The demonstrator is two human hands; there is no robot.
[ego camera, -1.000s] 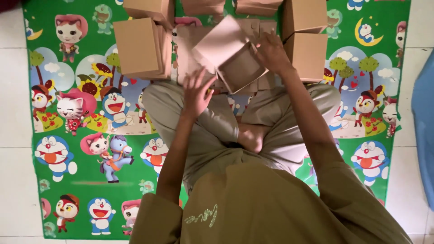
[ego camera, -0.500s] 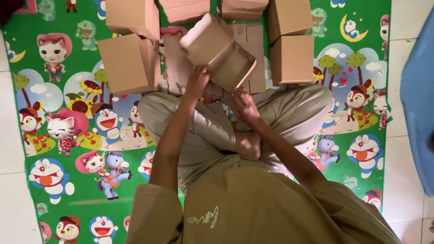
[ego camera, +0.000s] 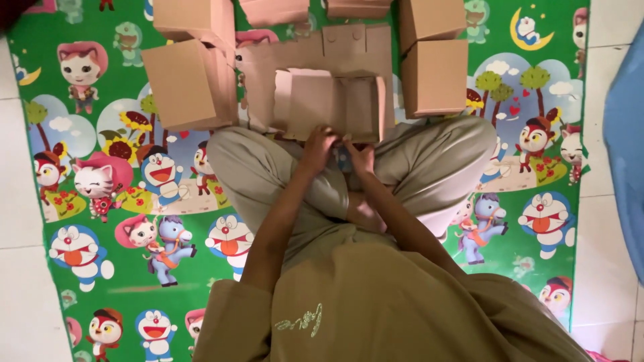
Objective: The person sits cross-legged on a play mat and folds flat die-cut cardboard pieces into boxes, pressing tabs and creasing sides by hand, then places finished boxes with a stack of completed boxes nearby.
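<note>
Both hands, L [ego camera: 316, 144] & R [ego camera: 361, 153], pinch near edge of cardboard box [ego camera: 332, 104] over lap.

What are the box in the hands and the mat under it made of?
Box: looks like plain brown cardboard, matte, with folded flaps and creases. Mat: likely foam or vinyl, smooth with a slight sheen, printed with bright cartoon figures; which of the two cannot be told.

Light: bright, soft and even, with no clear source.
Shadows: faint, short ones beside the cardboard boxes [ego camera: 191, 84] on the play mat [ego camera: 100, 201].
Glare: mild sheen on the pale floor tiles [ego camera: 20, 268].
Focus: slightly soft; both hands lightly blurred.
Edges: slight wide-angle bending.
</note>
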